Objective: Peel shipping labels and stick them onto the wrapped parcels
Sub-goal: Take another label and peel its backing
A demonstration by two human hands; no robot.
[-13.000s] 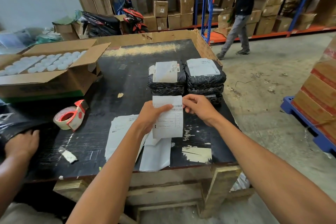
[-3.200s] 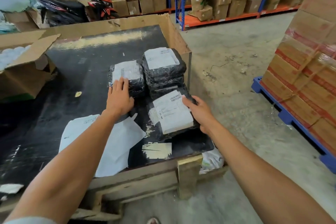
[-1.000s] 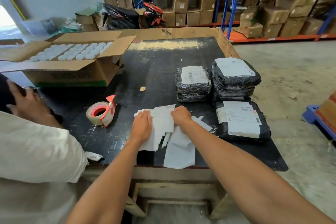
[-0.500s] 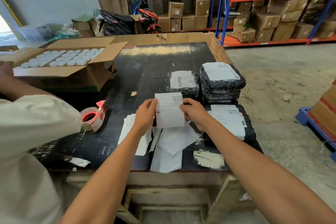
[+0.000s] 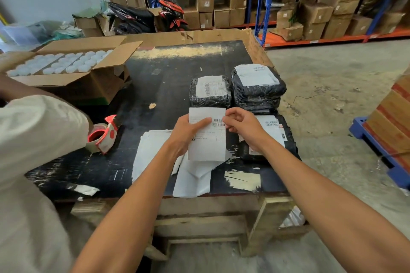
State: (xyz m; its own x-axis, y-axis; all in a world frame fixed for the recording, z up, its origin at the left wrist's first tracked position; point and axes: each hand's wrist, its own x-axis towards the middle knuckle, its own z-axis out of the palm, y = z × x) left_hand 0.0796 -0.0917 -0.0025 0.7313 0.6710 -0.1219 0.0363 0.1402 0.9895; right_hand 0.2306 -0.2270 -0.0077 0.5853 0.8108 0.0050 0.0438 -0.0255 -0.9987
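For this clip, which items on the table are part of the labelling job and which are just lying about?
Job:
shipping label held by left hand and right hand
black wrapped parcels
pile of label sheets

Lying about:
tape dispenser
open carton of white caps

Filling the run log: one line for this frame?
step: peeling | left hand: holds label | right hand: pinches label's top corner | parcels: labelled, on table

both hands [image 5: 186,133] [image 5: 243,126] pinch label [image 5: 207,139]; parcels [image 5: 257,86] behind
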